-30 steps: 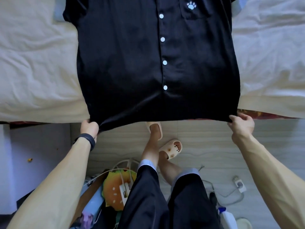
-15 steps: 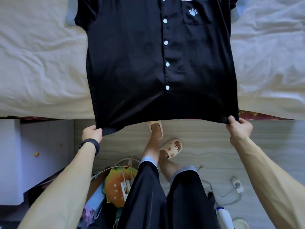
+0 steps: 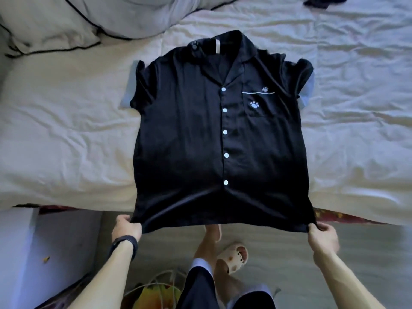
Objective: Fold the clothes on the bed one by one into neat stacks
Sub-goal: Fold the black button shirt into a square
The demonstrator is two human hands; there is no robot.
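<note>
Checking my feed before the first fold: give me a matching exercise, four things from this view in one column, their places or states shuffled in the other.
Things:
1. left hand
2. right hand
3. black shirt
4. pillow

Places or states:
A. front up, buttoned, mostly on the bed
B. far left of the bed
C. grips the hem corner, wears a wristband
D. grips the hem corner on the pocket side

Pairs: 1-C, 2-D, 3-A, 4-B
</note>
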